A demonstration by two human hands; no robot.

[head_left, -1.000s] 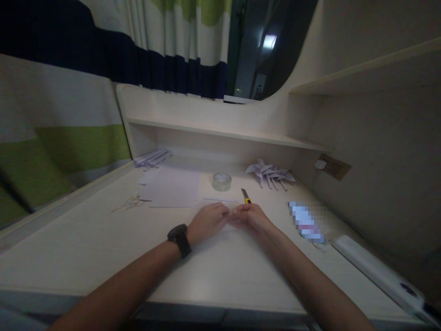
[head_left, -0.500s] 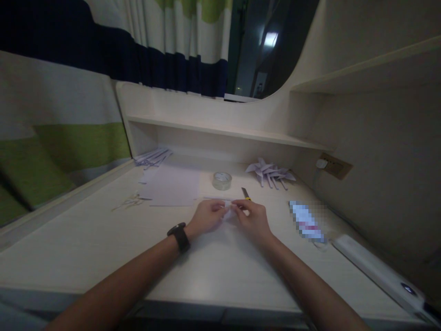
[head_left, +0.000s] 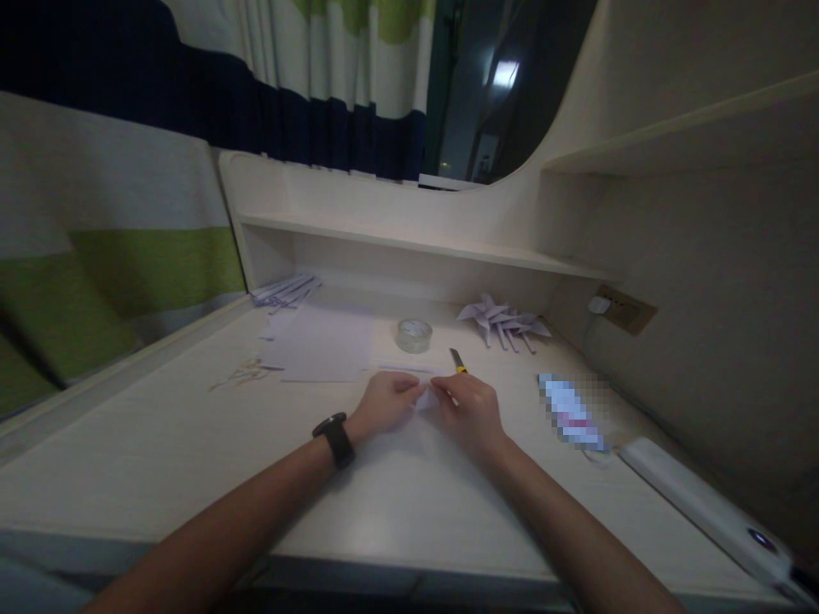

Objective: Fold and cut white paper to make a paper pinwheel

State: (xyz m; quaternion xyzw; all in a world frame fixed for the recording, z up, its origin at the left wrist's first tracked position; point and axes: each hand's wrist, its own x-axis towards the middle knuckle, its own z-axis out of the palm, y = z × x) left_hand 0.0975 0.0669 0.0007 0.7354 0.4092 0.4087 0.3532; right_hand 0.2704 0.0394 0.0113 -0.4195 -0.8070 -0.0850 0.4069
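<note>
Both hands meet over the middle of the desk with a small piece of white paper (head_left: pixel 425 398) between them. My left hand (head_left: pixel 388 399), with a dark watch on its wrist, pinches the paper's left side. From the right, my right hand (head_left: pixel 470 408) pinches it between thumb and forefinger. Fingers cover much of the paper, so its folded shape is unclear. Just beyond the fingertips lies a thin rolled paper stick (head_left: pixel 403 368). A utility knife (head_left: pixel 458 362) with a yellow part rests behind my right hand. Farther back stands a roll of clear tape (head_left: pixel 413 335).
Paper pinwheels (head_left: pixel 502 322) lie at the back right. White paper sheets (head_left: pixel 326 343), a pile of paper sticks (head_left: pixel 287 291) and thin pale strips (head_left: pixel 246 373) are at the left. A pixelated phone (head_left: pixel 569 412) and a long white device (head_left: pixel 704 507) lie along the right side.
The fingers of both hands have shifted slightly on the small paper, and the right hand has turned a little. Everything on the desk lies as before.
</note>
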